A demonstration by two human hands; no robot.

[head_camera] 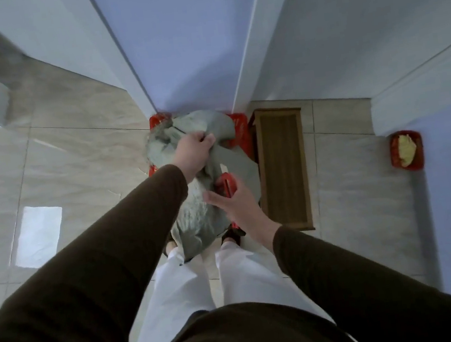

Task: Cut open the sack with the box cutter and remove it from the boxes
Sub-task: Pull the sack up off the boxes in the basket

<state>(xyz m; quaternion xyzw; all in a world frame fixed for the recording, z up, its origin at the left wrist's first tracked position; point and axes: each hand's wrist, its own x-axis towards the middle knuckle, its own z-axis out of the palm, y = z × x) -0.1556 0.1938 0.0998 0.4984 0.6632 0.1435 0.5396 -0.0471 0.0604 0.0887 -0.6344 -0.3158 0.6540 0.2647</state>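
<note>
Below the head camera, on a pale tiled floor (74, 167), a grey-green sack (195, 215) is seen draped over red boxes (240, 128), whose corners show at the far edge and beside the sack. The sack is bunched at its far end, and that bunch is gripped by the left hand (192, 153), the fingers curled tight into the cloth. The left sleeve (128, 226) is dark brown and reaches across from the near left.

Nearer than the left hand and slightly to its right, the right hand (235, 201) is held over the middle of the sack. A red box cutter (226, 185) is held in it, pressed under the thumb side, while the remaining fingers are spread loosely toward the cloth. Whether a blade is out cannot be told, since the tool is small and partly covered. A flat fold of the sack lies just beyond the cutter, between the two hands.

Right of the right hand, a low wooden stand (283, 169) is set close against the boxes. Well apart to the right, by the wall, a red tray (396, 161) with something yellow in it is seen. Beneath the hands, white trouser legs (176, 289) are visible, and the near end of the sack hangs down between them, just beside dark shoes (231, 237)
</note>
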